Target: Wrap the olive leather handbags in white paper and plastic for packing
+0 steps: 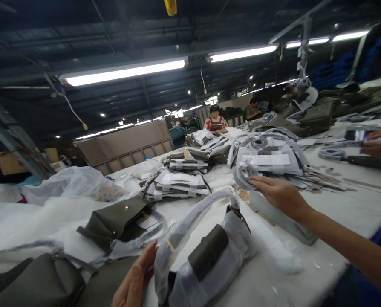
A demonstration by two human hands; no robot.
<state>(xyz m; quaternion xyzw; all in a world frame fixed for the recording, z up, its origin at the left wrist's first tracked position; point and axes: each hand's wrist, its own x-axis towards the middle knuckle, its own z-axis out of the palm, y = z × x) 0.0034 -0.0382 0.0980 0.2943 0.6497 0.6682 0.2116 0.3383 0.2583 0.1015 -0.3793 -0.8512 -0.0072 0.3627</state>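
In front of me a dark olive handbag (pixel 209 251) sits tilted on the table, partly covered in translucent wrapping. Its long handle (pixel 190 215) is sleeved in clear plastic and arches over it. My left hand (pixel 137 275) is beside the near end of that handle, fingers stretched out and holding nothing; whether it touches the bag I cannot tell. Beyond the bag, my right hand (pixel 278 194) pinches a coiled strap (pixel 244 175) wrapped in clear plastic. Left of my left hand lie other olive bags (pixel 116 219), unwrapped apart from their handles.
Stacks of flat wrapped bags (pixel 177 183) stand mid-table. A larger wrapped bag (pixel 265 157) sits behind my right hand. Crumpled clear plastic (pixel 73 185) lies at left. Another person's hand (pixel 380 147) is at the right edge; a person (pixel 215 121) sits at the far end.
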